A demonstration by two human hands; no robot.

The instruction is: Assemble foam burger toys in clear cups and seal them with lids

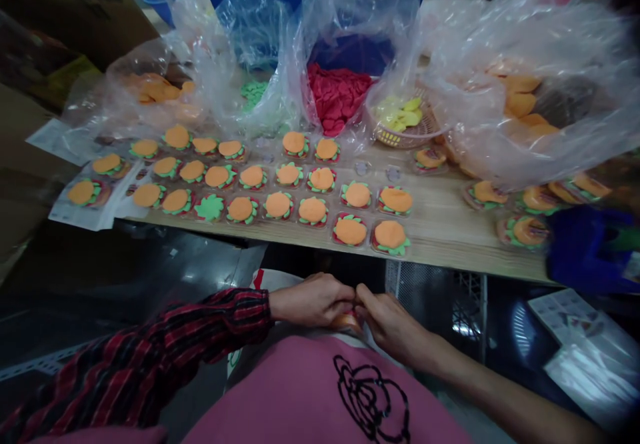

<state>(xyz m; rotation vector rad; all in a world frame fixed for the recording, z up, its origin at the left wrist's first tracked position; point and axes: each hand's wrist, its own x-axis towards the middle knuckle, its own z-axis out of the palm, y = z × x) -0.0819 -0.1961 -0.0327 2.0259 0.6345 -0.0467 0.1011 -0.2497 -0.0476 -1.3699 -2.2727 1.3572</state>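
Observation:
Close to my lap, below the table's front edge, both hands meet on a small toy burger [347, 323]. Its orange side and a bit of red show; the rest is hidden by fingers. My left hand [317, 299] is closed around its left and top. With thumb and fingers pinched together, my right hand [383, 316] grips the right side. On the table [450, 237] beyond stand rows of similar burgers, with orange tops over green frilled layers, in clear trays. One burger [209, 208] in the front row shows a green layer on top.
Clear plastic bags along the back hold orange pieces [155, 89], green pieces [254, 95] and red pieces [337, 94]. A basket [425, 127] holds yellow pieces. More burgers [530, 229] and a blue object [585, 251] sit at right. White sheets [83, 214] lie at left.

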